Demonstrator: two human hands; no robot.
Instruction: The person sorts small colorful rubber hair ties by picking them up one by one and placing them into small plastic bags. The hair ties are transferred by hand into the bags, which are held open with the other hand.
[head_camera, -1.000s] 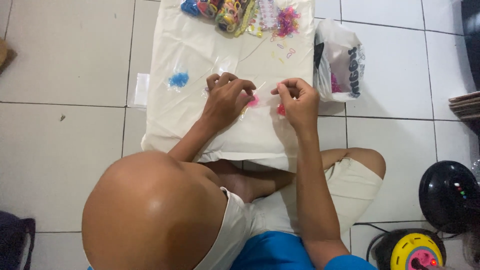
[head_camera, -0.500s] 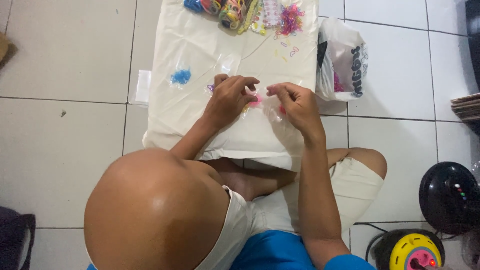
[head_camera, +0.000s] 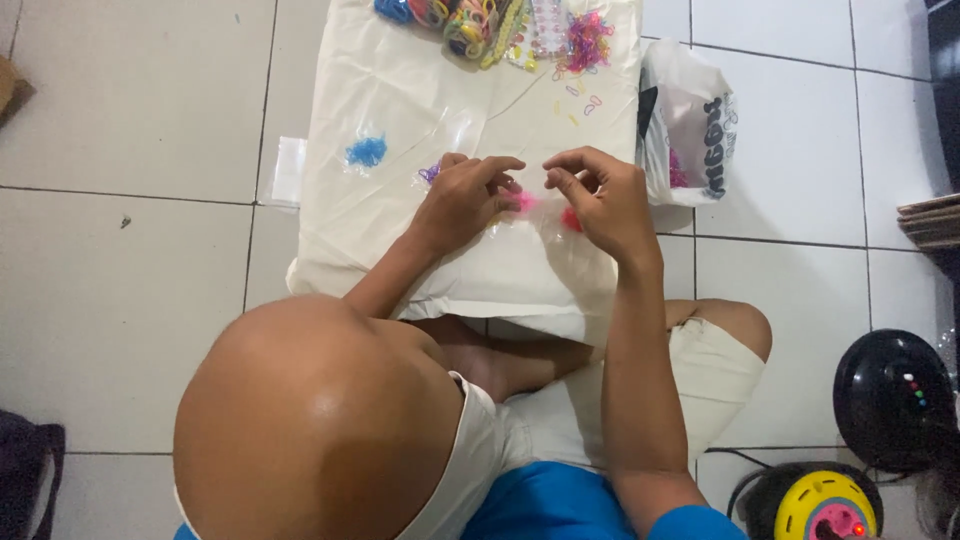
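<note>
A person sits on the floor tiles (head_camera: 120, 330) with a big pale sheet (head_camera: 400, 90) spread out in front of the knees. Since a moment ago both hands have lifted a bit and moved apart, so the little work looks like it has gone from pressing down to picking up. The left hand (head_camera: 465, 200) is curled, fingers close together, resting just beside a small pink clump (head_camera: 523, 201); I cannot tell if it grips anything. The right hand (head_camera: 600, 200) has its thumb and finger pinched together, maybe on one tiny band, too small to be sure. A red clump (head_camera: 571, 219) peeks out under that hand. So there are two hands and two small clumps right at them. A bit further left lies one blue clump (head_camera: 367, 151), and one small purple bit (head_camera: 431, 173) sits by the left hand. To the right stands one white bag (head_camera: 700, 130). At the far edge is one mixed heap of bands (head_camera: 480, 20) and a few loose bands (head_camera: 580, 100) near it.
</note>
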